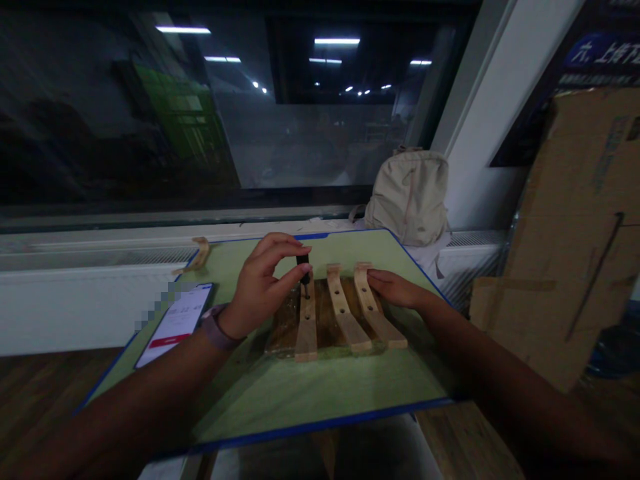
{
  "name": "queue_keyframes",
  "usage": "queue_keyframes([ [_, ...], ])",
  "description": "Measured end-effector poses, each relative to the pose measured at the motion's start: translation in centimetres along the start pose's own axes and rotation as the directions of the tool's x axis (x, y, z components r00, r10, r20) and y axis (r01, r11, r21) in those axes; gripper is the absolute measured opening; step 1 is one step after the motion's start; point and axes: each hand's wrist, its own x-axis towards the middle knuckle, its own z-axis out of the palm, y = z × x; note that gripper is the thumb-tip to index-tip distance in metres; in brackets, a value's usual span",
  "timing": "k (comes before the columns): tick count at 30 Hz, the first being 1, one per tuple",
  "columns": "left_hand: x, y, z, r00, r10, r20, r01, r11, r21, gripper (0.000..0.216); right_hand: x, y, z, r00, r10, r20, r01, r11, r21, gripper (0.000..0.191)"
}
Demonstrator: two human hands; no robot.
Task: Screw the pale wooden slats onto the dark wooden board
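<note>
My left hand (265, 277) pinches the black handle of a small screwdriver (303, 267) between thumb and fingers. It stands nearly upright, its tip at the upper hole of the left curved wooden piece (307, 337). Two similar pieces lie to its right, a middle wooden piece (347, 323) and a right wooden piece (375, 313), each with two dark holes. All three rest on a brown board (325, 300) that looks wrapped in shiny film. My right hand (397, 290) has its fingers stretched out against the upper right edge of the right piece; its thumb is hidden.
The pale green tabletop (250, 400) has a blue edge. A lit phone (175, 327) lies at the left, and another curved wooden piece (200, 255) sits on the far left corner. A beige backpack (410, 193) stands behind the table, with tall cardboard (590, 233) at the right.
</note>
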Motion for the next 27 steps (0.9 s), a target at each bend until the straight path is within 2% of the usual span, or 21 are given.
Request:
queue_keyframes([
  [3, 0.2, 0.0, -0.1, 0.997, 0.041, -0.059, -0.038, 0.998, 0.048, 0.014, 0.0, -0.1, 0.0, 1.000, -0.002, 0.002, 0.002, 1.000, 0.002, 0.052],
  [5, 0.2, 0.1, -0.1, 0.998, 0.040, -0.050, -0.038, 0.998, 0.049, 0.012, 0.0, -0.2, 0.0, 1.000, -0.004, 0.003, 0.004, 1.000, -0.002, 0.051],
  [11, -0.5, 0.3, 0.4, 0.990, -0.137, 0.028, 0.140, 0.977, -0.164, 0.018, 0.0, -0.4, -0.1, 1.000, -0.015, 0.003, 0.015, 1.000, -0.018, 0.053],
  [13, -0.5, 0.1, 0.6, 0.994, -0.104, 0.028, 0.107, 0.978, -0.181, 0.017, 0.0, -0.4, -0.1, 1.000, -0.012, 0.009, 0.012, 1.000, -0.014, 0.053],
  [16, -0.3, -0.4, 0.6, 0.999, -0.030, -0.033, 0.026, 0.993, -0.119, 0.017, 0.0, -0.2, -0.1, 1.000, -0.004, 0.004, 0.004, 1.000, -0.014, 0.050],
  [19, -0.3, -0.4, 0.6, 0.997, -0.042, -0.062, 0.033, 0.991, -0.132, 0.013, 0.1, 0.2, 0.0, 1.000, -0.011, -0.001, 0.011, 0.999, -0.031, 0.049],
  [24, -0.8, 0.2, 0.8, 0.985, -0.168, 0.031, 0.171, 0.952, -0.256, 0.018, 0.1, 0.2, 0.0, 1.000, -0.006, 0.019, 0.006, 0.999, -0.034, 0.051],
  [27, -0.7, 0.3, 0.8, 0.988, -0.146, 0.055, 0.155, 0.955, -0.252, 0.020, 0.1, 0.0, -0.1, 1.000, -0.006, 0.014, 0.006, 1.000, -0.023, 0.048],
])
